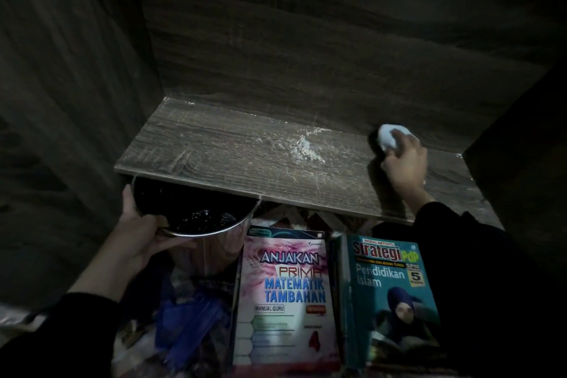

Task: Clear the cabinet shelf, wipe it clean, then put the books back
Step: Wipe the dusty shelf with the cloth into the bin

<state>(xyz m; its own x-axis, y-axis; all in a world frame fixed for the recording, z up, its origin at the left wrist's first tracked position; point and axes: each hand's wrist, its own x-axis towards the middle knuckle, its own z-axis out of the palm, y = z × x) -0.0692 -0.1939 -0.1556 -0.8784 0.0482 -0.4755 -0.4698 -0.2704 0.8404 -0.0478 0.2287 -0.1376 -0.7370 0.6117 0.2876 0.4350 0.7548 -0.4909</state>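
Note:
The dark wooden cabinet shelf [214,150] is bare of books and carries a patch of white dust [306,149] near its middle. My right hand [405,163] grips a white wad of cloth or tissue [389,136] pressed on the shelf at its back right. Under the shelf's front left edge, my left hand [144,230] holds a shiny metal bin [211,242] by its rim; the bin is lined with a black bag. Two books lie below the shelf: a pink mathematics book [288,294] and a teal book [392,291] to its right.
Dark cabinet walls [76,101] close in the shelf on the left, back and right. A blue plastic bag [184,334] lies on the floor beside the bin, left of the books. A patterned rug [294,218] shows under the shelf edge.

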